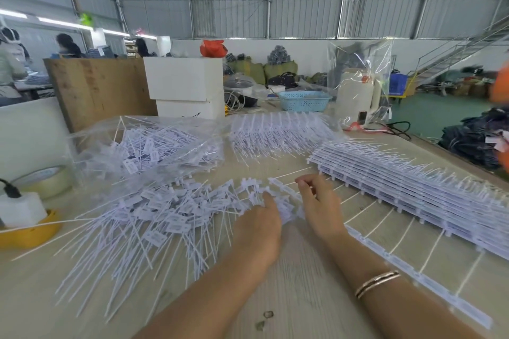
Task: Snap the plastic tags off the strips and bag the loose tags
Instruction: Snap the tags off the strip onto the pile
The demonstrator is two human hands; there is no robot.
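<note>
A big heap of loose white tags (154, 217) with long thin tails covers the table left of centre. My left hand (259, 226) lies palm down on the heap's right edge, its fingers buried among tags. My right hand (316, 201) holds its fingers curled at the near end of a long tag strip (391, 261) that runs to the lower right under my forearm. A tall stack of whole strips (413, 184) lies on the right. A clear bag (154, 146) with loose tags in it sits at the back left. Further strips (275, 129) lie at the back centre.
A tape roll (44, 181) and a yellow holder (30, 231) with a white block stand at the left edge. Behind are a wooden board (96, 91), white boxes (184, 85), a blue basket (304, 100) and a white jug (355, 96) under clear plastic. People work at the far left.
</note>
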